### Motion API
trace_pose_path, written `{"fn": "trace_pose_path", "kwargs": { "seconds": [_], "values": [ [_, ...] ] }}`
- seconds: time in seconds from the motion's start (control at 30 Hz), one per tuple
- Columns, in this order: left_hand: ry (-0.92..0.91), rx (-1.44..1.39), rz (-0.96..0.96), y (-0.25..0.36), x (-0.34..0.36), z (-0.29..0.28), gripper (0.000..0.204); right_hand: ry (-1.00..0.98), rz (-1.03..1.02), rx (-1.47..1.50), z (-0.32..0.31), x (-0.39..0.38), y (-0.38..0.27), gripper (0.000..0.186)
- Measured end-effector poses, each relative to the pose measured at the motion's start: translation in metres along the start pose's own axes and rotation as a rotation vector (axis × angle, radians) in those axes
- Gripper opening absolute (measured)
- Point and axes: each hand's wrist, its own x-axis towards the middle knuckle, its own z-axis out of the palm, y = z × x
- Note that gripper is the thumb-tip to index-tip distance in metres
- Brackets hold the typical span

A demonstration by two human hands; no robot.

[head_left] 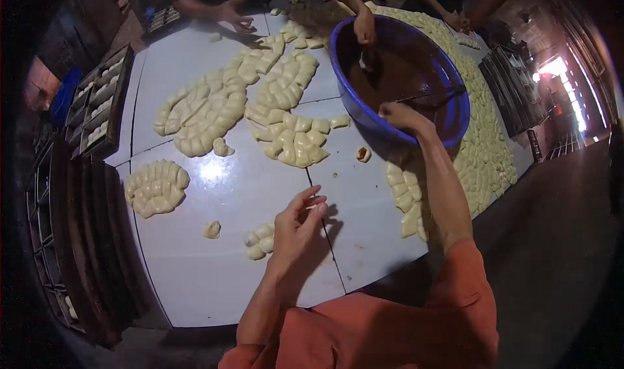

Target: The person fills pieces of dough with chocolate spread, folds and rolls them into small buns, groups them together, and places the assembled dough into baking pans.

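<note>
My left hand (300, 218) hovers above the table with its fingers loosely bent and apart, nothing visible in them. Just left of it lies a small cluster of pale dough pieces (260, 241). My right hand (404, 117) is at the near rim of a blue basin (349, 91), closed on a thin dark stick-like tool (422, 97) that reaches across the basin. Smooth brown filling (406, 67) covers the basin's inside. Nearer me than the basin, one dough piece with brown filling in its middle (363, 154) sits on the white table (221, 265).
Dough pieces (205, 109) spread over the table's middle, with more (481, 128) right of the basin. Another person's hand (365, 30) holds a utensil in the basin; a second person's hand (235, 13) is at the far left. Wooden trays (97, 109) stand along the left edge.
</note>
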Motion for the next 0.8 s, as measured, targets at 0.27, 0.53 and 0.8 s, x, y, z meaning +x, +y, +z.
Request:
{"fn": "trace_pose_path", "kwargs": {
  "seconds": [0.27, 0.53, 0.8],
  "values": [
    [-0.077, -0.010, -0.083, -0.002, -0.001, -0.006, 0.044, -0.032, 0.041, 0.877, -0.036, -0.029, -0.040, 0.012],
    [-0.168, -0.420, -0.023, 0.030, 0.036, 0.033, 0.054, -0.043, -0.050, 1.669, 0.016, -0.092, -0.145, 0.016],
    [0.152, -0.557, -0.031, 0.004, 0.024, -0.022, 0.033, 0.099, -0.104, 1.174, 0.080, -0.131, -0.192, 0.045]
  ]
}}
